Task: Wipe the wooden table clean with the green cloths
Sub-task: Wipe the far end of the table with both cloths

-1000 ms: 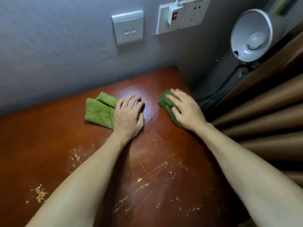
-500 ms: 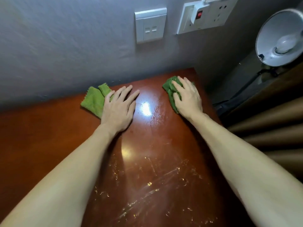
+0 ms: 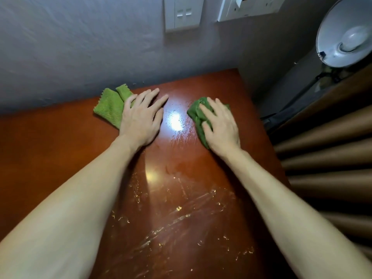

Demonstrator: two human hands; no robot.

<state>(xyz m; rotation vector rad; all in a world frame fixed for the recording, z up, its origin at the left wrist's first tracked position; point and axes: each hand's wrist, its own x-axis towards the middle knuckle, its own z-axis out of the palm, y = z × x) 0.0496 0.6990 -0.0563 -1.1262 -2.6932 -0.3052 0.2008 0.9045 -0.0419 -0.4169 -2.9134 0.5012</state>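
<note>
The reddish-brown wooden table [image 3: 50,150] fills the lower part of the head view. My left hand [image 3: 141,117] lies flat, fingers spread, pressing on a light green cloth [image 3: 109,106] near the far edge; most of the cloth sticks out to the left of the hand. My right hand [image 3: 220,125] presses down on a bunched darker green cloth [image 3: 196,113] near the far right corner. Pale crumbs and smeared streaks [image 3: 177,216] cover the near middle of the table between my forearms.
A grey wall [image 3: 80,47] runs along the table's far edge, with a white switch plate [image 3: 182,14] and a socket [image 3: 251,7]. A white lamp shade [image 3: 346,35] hangs at the right. Brown curtain folds [image 3: 330,150] border the table's right edge.
Both hands slid with their cloths toward the far edge, then the right one drew back a little toward me. The view shifted, so the wall plates and lamp now sit nearer the frame's top and right.
</note>
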